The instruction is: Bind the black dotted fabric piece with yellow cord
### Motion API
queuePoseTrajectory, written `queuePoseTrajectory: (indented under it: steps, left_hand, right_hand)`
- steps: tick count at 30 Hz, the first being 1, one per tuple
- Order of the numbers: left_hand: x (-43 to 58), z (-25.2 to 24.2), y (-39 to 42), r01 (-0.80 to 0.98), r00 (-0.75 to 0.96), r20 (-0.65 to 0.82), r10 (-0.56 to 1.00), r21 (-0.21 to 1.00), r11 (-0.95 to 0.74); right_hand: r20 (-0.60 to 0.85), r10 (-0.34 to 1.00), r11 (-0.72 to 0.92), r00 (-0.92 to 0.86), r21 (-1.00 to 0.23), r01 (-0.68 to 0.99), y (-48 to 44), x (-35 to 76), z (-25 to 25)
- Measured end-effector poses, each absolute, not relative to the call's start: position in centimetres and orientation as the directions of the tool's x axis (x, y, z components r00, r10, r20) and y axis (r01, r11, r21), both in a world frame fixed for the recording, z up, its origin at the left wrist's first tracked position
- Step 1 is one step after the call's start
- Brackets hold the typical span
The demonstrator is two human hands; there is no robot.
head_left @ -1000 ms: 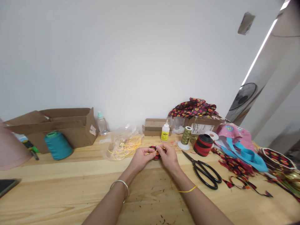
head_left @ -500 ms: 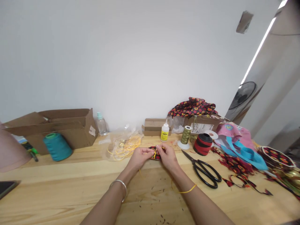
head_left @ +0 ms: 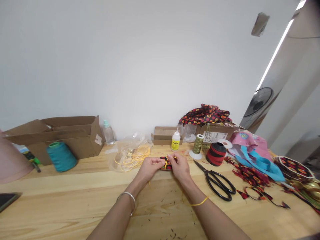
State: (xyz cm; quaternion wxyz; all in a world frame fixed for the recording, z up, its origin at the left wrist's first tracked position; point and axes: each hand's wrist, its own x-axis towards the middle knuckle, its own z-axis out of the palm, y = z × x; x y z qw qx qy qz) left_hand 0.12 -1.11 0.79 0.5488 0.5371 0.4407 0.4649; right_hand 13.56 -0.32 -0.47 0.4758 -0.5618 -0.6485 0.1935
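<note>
A small oval piece of black fabric with a red and yellow print (head_left: 163, 159) lies between my two hands near the middle of the table. Yellow cord (head_left: 166, 163) crosses over its face. My left hand (head_left: 150, 167) is closed at the left side, thumb and fingertips pinching the cord against the piece. From the right, my right hand (head_left: 179, 166) pinches the cord too, its thumb over the fabric. One loose cord end hangs below my left hand; another runs across my right forearm. The fingertips partly hide the cord's crossing.
Black-handled scissors (head_left: 218, 181) lie right of my hands. Behind stand a glue bottle (head_left: 175, 141), an olive thread spool (head_left: 198, 145) and a red-black spool (head_left: 216, 154). Leftward are a bag of yellow cord (head_left: 133, 155), a teal thread cone (head_left: 61, 157) and a cardboard box (head_left: 86, 146).
Both hands stay almost in place on the piece. The yellow cord at the fingertips has shifted slightly.
</note>
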Motion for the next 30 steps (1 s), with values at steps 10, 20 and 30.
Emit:
queuePoseTrajectory:
  steps: [10, 20, 30]
  left_hand:
    - [0.10, 1.11, -1.28, -0.071, 0.227, 0.009, 0.974, 0.997, 0.007]
    - [0.29, 1.40, -1.48, -0.045, 0.219, -0.010, 0.976, 0.999, 0.020]
    - [-0.27, 1.03, -1.26, -0.124, 0.197, 0.019, 0.980, 0.992, 0.005]
  right_hand:
    - [0.431, 0.902, 0.372, 0.018, -0.799, 0.472, 0.08, 13.56, -1.05]
    - [0.408, 0.911, 0.294, 0.059, -0.743, 0.601, -0.15, 13.74, -0.62]
    - [0.347, 0.932, 0.362, -0.102, -0.897, 0.254, -0.09, 13.37, -0.54]
